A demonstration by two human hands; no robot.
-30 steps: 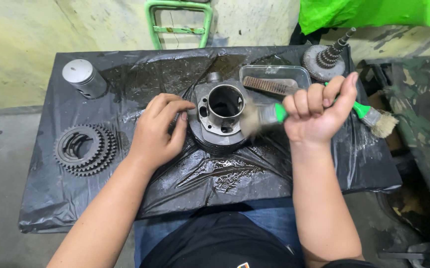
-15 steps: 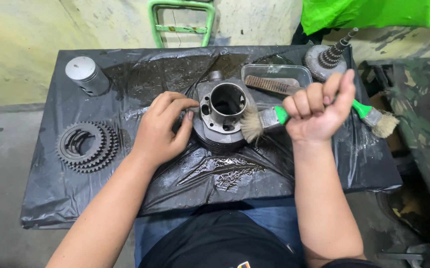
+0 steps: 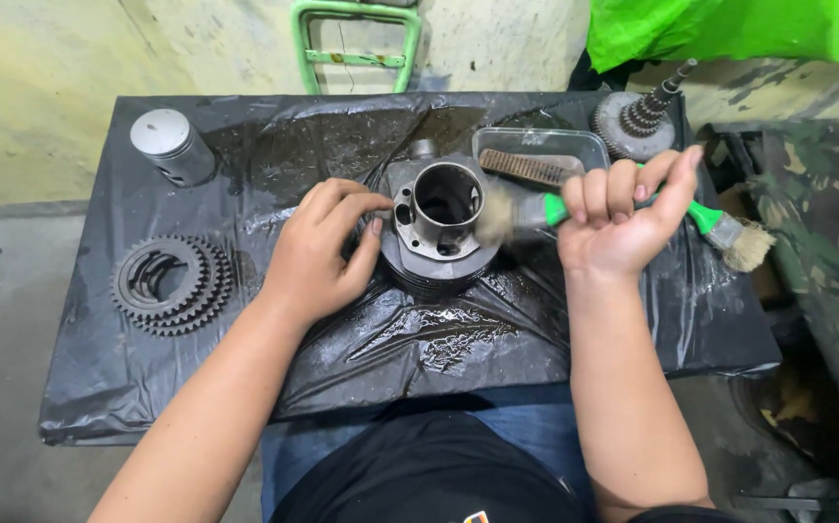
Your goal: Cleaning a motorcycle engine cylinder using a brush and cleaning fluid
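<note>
The left hand rests its fingers against the side of the metal cylinder at the middle of the black plastic sheet. The right hand is closed around 2 green-handled brushes, and 1 brush touches the cylinder's right edge.

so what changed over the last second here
The right hand swept its green-handled brush left, bringing the bristles against the rim of the metal cylinder. The left hand kept steadying the cylinder. The gears, piston and tray stayed put.
</note>
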